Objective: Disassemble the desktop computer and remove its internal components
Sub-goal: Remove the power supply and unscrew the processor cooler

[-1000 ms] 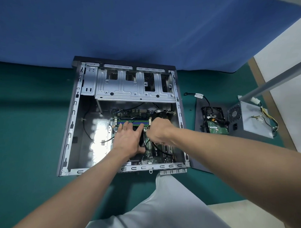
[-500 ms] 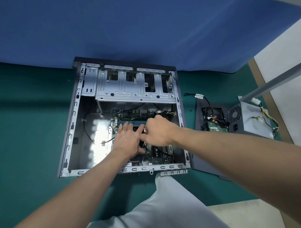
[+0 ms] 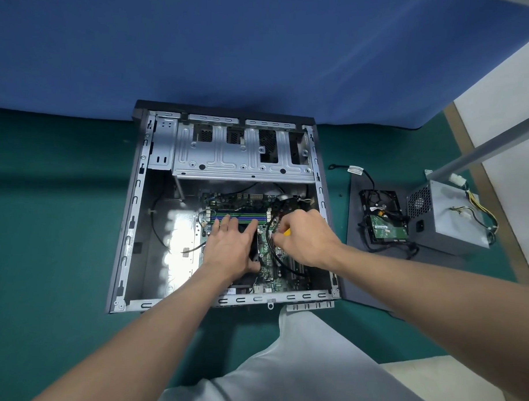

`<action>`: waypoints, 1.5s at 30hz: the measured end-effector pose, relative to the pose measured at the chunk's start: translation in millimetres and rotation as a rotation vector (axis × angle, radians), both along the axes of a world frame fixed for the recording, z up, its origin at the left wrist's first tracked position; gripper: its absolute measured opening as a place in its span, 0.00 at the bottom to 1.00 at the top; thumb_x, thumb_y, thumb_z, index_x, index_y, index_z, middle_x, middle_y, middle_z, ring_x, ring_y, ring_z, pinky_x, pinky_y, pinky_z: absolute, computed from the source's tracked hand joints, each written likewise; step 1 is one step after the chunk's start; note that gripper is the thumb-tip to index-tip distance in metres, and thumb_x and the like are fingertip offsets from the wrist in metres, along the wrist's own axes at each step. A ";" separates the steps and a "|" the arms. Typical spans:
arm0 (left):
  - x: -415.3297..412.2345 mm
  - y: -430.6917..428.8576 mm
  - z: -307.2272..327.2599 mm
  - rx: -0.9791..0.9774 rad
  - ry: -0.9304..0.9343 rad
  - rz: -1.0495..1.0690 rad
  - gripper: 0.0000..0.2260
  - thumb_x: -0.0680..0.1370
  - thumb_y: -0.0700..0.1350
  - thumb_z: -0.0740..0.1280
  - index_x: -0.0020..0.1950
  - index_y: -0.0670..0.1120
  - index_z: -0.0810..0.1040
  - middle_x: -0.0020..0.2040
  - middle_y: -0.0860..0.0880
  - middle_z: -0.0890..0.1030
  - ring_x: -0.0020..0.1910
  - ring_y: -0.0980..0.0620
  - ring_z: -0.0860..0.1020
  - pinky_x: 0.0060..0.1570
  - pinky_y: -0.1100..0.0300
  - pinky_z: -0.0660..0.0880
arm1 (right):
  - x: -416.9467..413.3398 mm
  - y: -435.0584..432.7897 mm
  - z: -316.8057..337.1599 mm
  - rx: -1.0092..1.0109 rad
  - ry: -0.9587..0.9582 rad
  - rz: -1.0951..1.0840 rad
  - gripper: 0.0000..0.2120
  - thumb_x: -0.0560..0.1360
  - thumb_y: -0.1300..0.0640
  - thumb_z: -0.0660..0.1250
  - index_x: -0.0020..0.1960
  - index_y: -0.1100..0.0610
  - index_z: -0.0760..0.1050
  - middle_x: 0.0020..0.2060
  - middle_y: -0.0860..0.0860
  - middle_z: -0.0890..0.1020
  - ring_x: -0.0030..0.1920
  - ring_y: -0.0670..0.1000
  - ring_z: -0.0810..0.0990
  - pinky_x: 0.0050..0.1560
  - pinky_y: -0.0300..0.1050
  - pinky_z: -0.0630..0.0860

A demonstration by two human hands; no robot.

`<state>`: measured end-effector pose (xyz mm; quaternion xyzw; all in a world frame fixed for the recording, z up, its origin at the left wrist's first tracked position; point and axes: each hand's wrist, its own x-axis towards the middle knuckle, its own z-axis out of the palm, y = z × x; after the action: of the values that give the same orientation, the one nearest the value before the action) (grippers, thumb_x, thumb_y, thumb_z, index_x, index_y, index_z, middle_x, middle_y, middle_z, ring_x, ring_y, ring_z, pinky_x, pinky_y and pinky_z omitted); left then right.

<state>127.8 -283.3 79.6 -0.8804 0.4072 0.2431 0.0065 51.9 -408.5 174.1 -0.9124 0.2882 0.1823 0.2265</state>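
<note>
Head view: left hand (image 3: pixel 231 247), grip released, lies flat on the green motherboard (image 3: pixel 273 269); right hand (image 3: pixel 308 236) pinches a small yellow item (image 3: pixel 287 231), which should lift straight, without twisting.

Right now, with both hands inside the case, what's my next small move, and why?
Probably work the yellow tool gripped in your right hand at that spot, while the left hand lies flat, steadying the black part, which sits on the motherboard, not yet removed.
</note>
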 end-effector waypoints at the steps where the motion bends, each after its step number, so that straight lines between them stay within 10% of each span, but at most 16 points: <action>1: 0.1 -0.2 0.0 0.001 0.001 0.002 0.47 0.68 0.66 0.71 0.78 0.52 0.49 0.74 0.36 0.61 0.76 0.39 0.55 0.75 0.45 0.50 | -1.2 -0.5 -1.1 0.008 0.002 -0.003 0.11 0.74 0.50 0.65 0.36 0.53 0.77 0.35 0.53 0.78 0.44 0.58 0.77 0.41 0.46 0.75; 26: 0.0 0.7 1.4 0.005 0.000 -0.003 0.47 0.69 0.66 0.70 0.78 0.52 0.49 0.75 0.36 0.61 0.76 0.39 0.55 0.75 0.46 0.51 | 0.0 2.7 -1.9 -0.006 0.031 0.049 0.10 0.76 0.49 0.61 0.44 0.54 0.77 0.45 0.58 0.78 0.46 0.60 0.77 0.44 0.48 0.76; 31: 0.2 0.7 2.8 -0.005 0.008 -0.005 0.46 0.69 0.64 0.71 0.78 0.52 0.49 0.75 0.36 0.61 0.76 0.39 0.55 0.75 0.45 0.51 | -0.3 17.3 5.2 -0.103 0.057 0.332 0.11 0.77 0.51 0.59 0.40 0.56 0.70 0.36 0.54 0.74 0.42 0.61 0.78 0.40 0.50 0.76; 38: -0.1 0.5 3.3 -0.002 0.013 0.002 0.47 0.69 0.65 0.71 0.78 0.52 0.49 0.74 0.36 0.61 0.76 0.39 0.55 0.75 0.45 0.51 | 21.5 11.3 13.3 0.009 0.280 0.120 0.18 0.80 0.53 0.55 0.33 0.58 0.70 0.28 0.53 0.75 0.31 0.52 0.76 0.31 0.41 0.70; 45: 0.1 0.3 2.8 -0.003 0.018 0.008 0.47 0.69 0.65 0.71 0.78 0.53 0.49 0.75 0.36 0.61 0.76 0.39 0.54 0.75 0.45 0.50 | 21.6 14.0 30.0 -0.173 0.353 0.668 0.12 0.76 0.65 0.57 0.34 0.58 0.64 0.30 0.52 0.66 0.31 0.53 0.70 0.29 0.44 0.65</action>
<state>127.9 -283.0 82.4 -0.8798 0.4040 0.2505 0.0004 73.5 -394.6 204.0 -0.9263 0.0243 0.3753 0.0236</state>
